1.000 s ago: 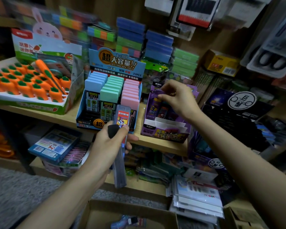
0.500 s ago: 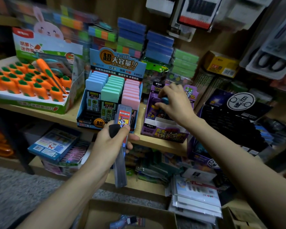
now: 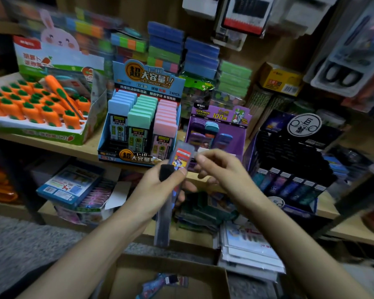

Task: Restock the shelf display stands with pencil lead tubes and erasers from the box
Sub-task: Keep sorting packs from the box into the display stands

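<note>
My left hand [image 3: 160, 186] grips a bundle of long clear pencil lead tubes [image 3: 177, 160] upright in front of the shelf, along with a small black piece at the thumb. My right hand [image 3: 220, 171] is just right of the bundle, thumb and forefinger pinched at its top edge. Behind the hands stands the purple display stand [image 3: 219, 134] with a few tubes in it. Left of it is the blue display stand [image 3: 138, 121] packed with blue, green and pink capped tubes. The cardboard box [image 3: 160, 277] lies open below, with a few tubes inside.
A carrot eraser display [image 3: 37, 108] fills the shelf's left. A black display box [image 3: 294, 152] stands at the right. Stacked colourful packs line the back wall. The lower shelf [image 3: 343, 231] holds packets and a blue box [image 3: 69, 186]. Grey carpet lies at the left.
My right hand has left the purple stand and come back down to the top of the tube bundle. My left hand holds the bundle in about the same place.
</note>
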### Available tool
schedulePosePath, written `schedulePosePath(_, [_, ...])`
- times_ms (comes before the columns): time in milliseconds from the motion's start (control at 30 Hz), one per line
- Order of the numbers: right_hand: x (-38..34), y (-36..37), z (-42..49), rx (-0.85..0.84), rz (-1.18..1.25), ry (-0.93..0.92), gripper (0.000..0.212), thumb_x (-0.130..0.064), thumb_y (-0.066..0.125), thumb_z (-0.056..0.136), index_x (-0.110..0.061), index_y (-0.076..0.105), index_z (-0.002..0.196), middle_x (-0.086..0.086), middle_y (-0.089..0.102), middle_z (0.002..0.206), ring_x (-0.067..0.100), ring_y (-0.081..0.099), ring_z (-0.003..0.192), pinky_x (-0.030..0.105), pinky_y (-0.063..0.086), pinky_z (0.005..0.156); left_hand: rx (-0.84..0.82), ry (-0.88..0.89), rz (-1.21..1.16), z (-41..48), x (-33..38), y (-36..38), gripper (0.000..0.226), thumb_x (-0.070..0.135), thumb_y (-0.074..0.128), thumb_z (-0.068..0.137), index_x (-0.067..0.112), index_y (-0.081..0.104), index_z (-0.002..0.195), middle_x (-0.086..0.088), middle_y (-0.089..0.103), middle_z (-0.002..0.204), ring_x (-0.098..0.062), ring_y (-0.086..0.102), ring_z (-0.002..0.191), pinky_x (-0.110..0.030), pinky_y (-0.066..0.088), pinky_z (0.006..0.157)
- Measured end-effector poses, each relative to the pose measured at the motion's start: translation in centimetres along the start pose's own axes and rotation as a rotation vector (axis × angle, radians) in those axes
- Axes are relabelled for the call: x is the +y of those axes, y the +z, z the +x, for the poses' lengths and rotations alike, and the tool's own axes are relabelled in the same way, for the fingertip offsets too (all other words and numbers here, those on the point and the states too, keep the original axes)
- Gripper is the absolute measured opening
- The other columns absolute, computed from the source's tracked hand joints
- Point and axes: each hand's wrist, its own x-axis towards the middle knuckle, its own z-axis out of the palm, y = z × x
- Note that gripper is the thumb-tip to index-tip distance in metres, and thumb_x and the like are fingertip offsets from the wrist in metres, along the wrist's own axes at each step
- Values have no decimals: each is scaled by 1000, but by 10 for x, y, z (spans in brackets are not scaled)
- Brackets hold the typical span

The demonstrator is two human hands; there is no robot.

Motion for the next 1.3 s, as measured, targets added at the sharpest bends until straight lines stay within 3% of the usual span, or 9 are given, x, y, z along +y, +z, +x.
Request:
schedulePosePath(133, [7,3,-18,-63,274,79,26,-15,59,89,-24,65,65,-5,60,59,4,52,47,13,39,44,-157,-85,44,-5,-9,11,23,27,55,86,11,59,102,-8,73,74,-12,63,55,-20,49,50])
schedulePosePath(267, [6,-17,-25,143,297,139,8,-16,62,88,-10,62,83,-1,58,57,4,49,42,16,33,38,-193,-176,55,-7,-16,16,38,36,58,76,13,59,106,-8,75,85,-16,70,67,-22,53,53])
schedulePosePath(500, [10,-30,-38,268,531,217,11,-5,60,87,-10,50,86,8,68,62,11,64,51,18,52,47,79,-16,-50,-6,-21,20,16,21,61,82,18,59,99,3,73,73,-9,65,56,-20,50,46])
schedulePosePath(633, [23,-22,-49,88,341,297,27,2,67,80,-13,51,96,7,72,74,14,66,58,19,52,51,285,60,-54,-1,-19,11,6,17,61,87,21,60,92,5,66,66,-5,58,50,-19,48,45])
schedulePosePath(767, [26,-14,-54,-241,35,286,32,-12,68,83,-13,56,111,2,69,94,12,67,82,25,55,76,190,157,169,3,-15,5,6,19,62,87,22,59,91,8,62,61,-2,54,49,-18,47,46])
schedulePosePath(833, [21,-13,-48,-146,-82,170,29,-24,64,87,-14,58,114,2,65,104,12,64,92,23,53,81,84,194,264,4,-13,8,8,21,64,85,24,59,91,14,65,66,2,56,53,-16,46,49])
schedulePosePath(933, [11,-13,-36,-51,-140,35,17,-19,63,88,-14,64,105,2,63,89,9,59,78,20,48,71,7,199,270,2,-11,13,17,33,65,77,27,60,92,15,68,73,3,59,57,-15,46,49])
schedulePosePath(1100, [-8,-27,-19,-65,-271,-29,17,-5,68,83,-21,61,80,0,61,73,3,55,64,16,46,62,87,214,148,5,-7,11,5,22,58,88,22,58,93,9,66,67,-4,56,51,-20,47,45])
schedulePosePath(1300, [-26,-83,36,314,-566,-129,8,-11,69,83,-12,62,87,7,66,81,19,63,77,32,49,75,154,184,-30,7,5,3,9,10,49,95,17,55,93,5,66,62,-6,56,49,-19,48,48])
